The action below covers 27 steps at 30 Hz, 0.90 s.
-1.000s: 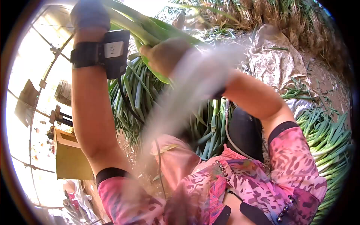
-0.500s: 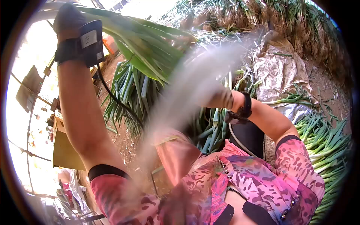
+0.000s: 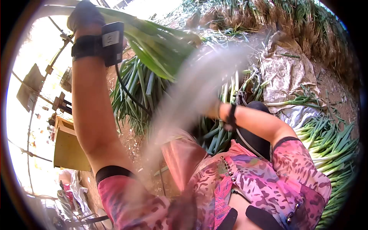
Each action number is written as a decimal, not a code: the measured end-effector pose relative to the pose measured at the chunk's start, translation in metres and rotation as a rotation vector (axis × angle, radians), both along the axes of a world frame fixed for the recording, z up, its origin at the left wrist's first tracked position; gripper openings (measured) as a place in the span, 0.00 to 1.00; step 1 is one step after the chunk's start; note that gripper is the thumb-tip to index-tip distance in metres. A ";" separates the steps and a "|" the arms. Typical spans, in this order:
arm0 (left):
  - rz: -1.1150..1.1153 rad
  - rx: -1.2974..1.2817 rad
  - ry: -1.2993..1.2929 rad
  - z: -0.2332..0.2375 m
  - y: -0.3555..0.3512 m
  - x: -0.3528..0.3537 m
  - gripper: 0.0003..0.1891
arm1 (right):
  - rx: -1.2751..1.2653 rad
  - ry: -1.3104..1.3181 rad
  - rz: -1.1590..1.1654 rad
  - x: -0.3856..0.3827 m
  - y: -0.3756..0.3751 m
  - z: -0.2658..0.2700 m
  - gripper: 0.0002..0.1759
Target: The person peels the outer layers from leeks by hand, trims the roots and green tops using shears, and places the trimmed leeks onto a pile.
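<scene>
My left hand (image 3: 85, 17), in a dark glove, is raised at the upper left and closed round a bunch of large leeks (image 3: 153, 42). Their pale stalks run out to the left and the broad green leaves spread to the right. My right hand (image 3: 211, 109) is low in the middle, near dark green leek leaves (image 3: 218, 136). A whitish smear across the view hides its fingers and anything in them. Another leafy bunch (image 3: 136, 90) hangs below the leeks in my left hand. Both wrists wear black straps.
Piled leeks with brown roots (image 3: 306, 28) line the upper right. A crumpled pale sack (image 3: 287, 73) lies on the soil, with rows of green onions (image 3: 333, 153) below it. At the left are a yellowish box (image 3: 71, 149) and metal bars. A cable hangs from my left wrist.
My left hand has shifted right and slightly up with the leeks. My right hand has moved left and a little down, deeper behind the smear.
</scene>
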State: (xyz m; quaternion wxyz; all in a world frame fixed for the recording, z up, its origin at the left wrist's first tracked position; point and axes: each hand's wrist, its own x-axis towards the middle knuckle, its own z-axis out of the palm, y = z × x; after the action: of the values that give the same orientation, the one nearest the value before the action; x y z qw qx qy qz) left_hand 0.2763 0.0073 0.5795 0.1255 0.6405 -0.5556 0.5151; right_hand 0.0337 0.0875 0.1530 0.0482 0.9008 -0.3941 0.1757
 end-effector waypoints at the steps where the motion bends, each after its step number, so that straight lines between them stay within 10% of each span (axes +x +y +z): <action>1: -0.081 -0.033 0.066 0.004 -0.014 0.026 0.24 | 0.462 0.250 0.117 -0.013 0.029 -0.027 0.13; 3: -0.288 -0.033 0.148 0.001 -0.029 0.050 0.23 | 0.905 0.474 0.472 -0.044 0.066 -0.058 0.17; 6: -0.749 0.109 0.561 -0.022 -0.026 0.039 0.20 | 0.657 0.234 0.161 -0.076 0.082 0.031 0.29; 11: -1.267 0.479 1.538 -0.068 -0.039 -0.051 0.20 | -0.697 -0.243 0.135 -0.139 0.033 0.188 0.23; 15: -1.437 0.726 1.402 -0.096 -0.010 -0.130 0.21 | -0.225 -0.072 -0.140 -0.173 0.038 0.235 0.38; 20: -1.599 0.578 1.432 -0.096 -0.051 -0.147 0.20 | 0.268 -0.136 -0.176 -0.159 0.054 0.151 0.42; 27: -1.468 0.636 1.310 -0.077 -0.025 -0.106 0.17 | -0.062 -0.592 0.006 -0.122 -0.016 0.102 0.34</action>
State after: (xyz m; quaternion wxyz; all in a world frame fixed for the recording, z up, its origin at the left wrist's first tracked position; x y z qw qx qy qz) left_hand 0.1704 -0.0179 0.5026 0.5116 0.3020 -0.7428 -0.3087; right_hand -0.0878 0.0714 0.2555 -0.0417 0.8097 -0.3828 0.4429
